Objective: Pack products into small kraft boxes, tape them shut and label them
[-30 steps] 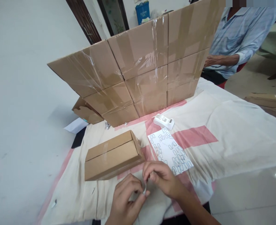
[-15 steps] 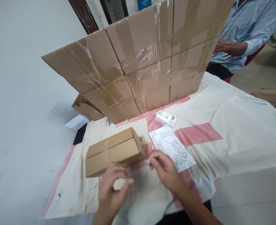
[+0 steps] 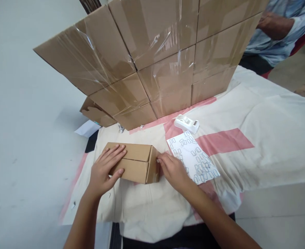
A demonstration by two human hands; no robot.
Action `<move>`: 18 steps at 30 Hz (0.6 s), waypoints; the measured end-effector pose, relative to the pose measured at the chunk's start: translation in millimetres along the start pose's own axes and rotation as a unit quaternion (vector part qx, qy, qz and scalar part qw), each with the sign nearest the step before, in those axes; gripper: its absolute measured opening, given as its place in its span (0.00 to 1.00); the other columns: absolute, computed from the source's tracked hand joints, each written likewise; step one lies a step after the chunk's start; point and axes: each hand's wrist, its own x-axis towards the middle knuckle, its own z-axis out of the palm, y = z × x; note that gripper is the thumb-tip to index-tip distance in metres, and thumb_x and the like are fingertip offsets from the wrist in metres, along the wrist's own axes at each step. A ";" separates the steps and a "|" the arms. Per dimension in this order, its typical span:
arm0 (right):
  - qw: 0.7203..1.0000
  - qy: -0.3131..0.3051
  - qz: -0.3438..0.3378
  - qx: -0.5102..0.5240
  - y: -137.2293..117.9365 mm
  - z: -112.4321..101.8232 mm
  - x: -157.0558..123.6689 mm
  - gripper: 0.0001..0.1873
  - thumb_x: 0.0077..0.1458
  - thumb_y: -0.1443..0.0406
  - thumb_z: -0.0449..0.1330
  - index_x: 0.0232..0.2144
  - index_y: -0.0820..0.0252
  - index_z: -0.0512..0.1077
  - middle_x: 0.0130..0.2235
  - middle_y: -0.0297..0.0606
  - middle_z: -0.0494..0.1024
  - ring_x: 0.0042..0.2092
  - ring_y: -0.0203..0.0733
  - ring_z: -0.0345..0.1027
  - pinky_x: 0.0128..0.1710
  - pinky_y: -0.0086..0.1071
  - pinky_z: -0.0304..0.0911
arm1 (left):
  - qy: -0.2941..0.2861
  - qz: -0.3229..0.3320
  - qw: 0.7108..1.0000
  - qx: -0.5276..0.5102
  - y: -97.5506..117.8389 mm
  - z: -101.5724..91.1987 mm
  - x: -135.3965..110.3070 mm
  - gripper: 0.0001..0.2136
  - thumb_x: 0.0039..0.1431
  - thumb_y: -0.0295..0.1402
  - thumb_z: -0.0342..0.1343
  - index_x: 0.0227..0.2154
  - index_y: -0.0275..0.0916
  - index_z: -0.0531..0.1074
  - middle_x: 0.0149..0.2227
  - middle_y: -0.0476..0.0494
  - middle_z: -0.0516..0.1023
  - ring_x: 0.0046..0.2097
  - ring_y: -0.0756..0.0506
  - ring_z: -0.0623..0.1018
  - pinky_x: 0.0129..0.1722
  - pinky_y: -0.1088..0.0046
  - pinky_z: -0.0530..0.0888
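Observation:
A small closed cardboard box (image 3: 135, 167) lies on the cloth in front of me, with a seam running along its top. My left hand (image 3: 107, 169) rests flat on the left part of the box top, fingers stretched out and slightly spread. At the box's right end is my right hand (image 3: 171, 169), its fingertips pinched together against or right beside the end face. Whatever sits between those fingertips is too small or hidden to make out. Just right of this hand lies a white sheet (image 3: 186, 147) covered with small blue-outlined rectangles.
Behind the box stands a tall wall of taped cardboard boxes (image 3: 165, 76). A white tape dispenser (image 3: 187, 123) sits beyond the sheet. An open cardboard box (image 3: 96, 114) and a white paper (image 3: 87, 128) are at back left. Another person's hand (image 3: 274, 25) shows at upper right.
My left hand has come down onto the box top. My right hand, earlier pinching a small whitish bit, has moved to the box's right end. The box has turned slightly.

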 end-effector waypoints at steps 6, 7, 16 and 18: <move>1.000 0.009 -0.009 -0.022 2.1 4.9 -4.9 0.15 0.71 0.68 0.44 0.45 0.60 0.71 0.39 0.44 0.80 0.37 0.45 0.73 0.36 0.37 0.65 | 0.018 0.015 1.000 -0.004 3.0 -0.8 0.3 0.25 0.67 0.39 0.52 0.66 0.46 0.63 0.67 0.42 0.68 0.70 0.35 0.66 0.69 0.47 0.59; 0.999 0.015 -0.012 -0.031 2.2 6.0 -5.6 0.14 0.71 0.68 0.45 0.45 0.60 0.71 0.39 0.43 0.80 0.37 0.45 0.74 0.36 0.36 0.66 | 0.018 0.017 1.000 -0.006 2.6 -0.6 0.2 0.25 0.67 0.39 0.52 0.66 0.46 0.63 0.67 0.42 0.68 0.69 0.35 0.66 0.69 0.47 0.59; 0.994 0.077 -0.060 -0.054 -0.8 9.0 -7.1 0.12 0.71 0.70 0.47 0.44 0.58 0.71 0.39 0.41 0.81 0.38 0.42 0.76 0.36 0.34 0.70 | 0.021 0.027 0.999 -0.015 1.3 -0.1 0.5 0.26 0.67 0.40 0.52 0.67 0.49 0.61 0.68 0.42 0.68 0.70 0.36 0.65 0.69 0.47 0.58; 0.990 0.097 -0.075 -0.066 0.6 9.4 -7.2 0.11 0.70 0.70 0.48 0.43 0.59 0.71 0.38 0.41 0.81 0.37 0.42 0.76 0.37 0.34 0.70 | 0.021 0.025 0.999 -0.013 2.0 -0.2 0.8 0.26 0.67 0.40 0.52 0.67 0.50 0.61 0.68 0.43 0.68 0.70 0.36 0.65 0.70 0.47 0.58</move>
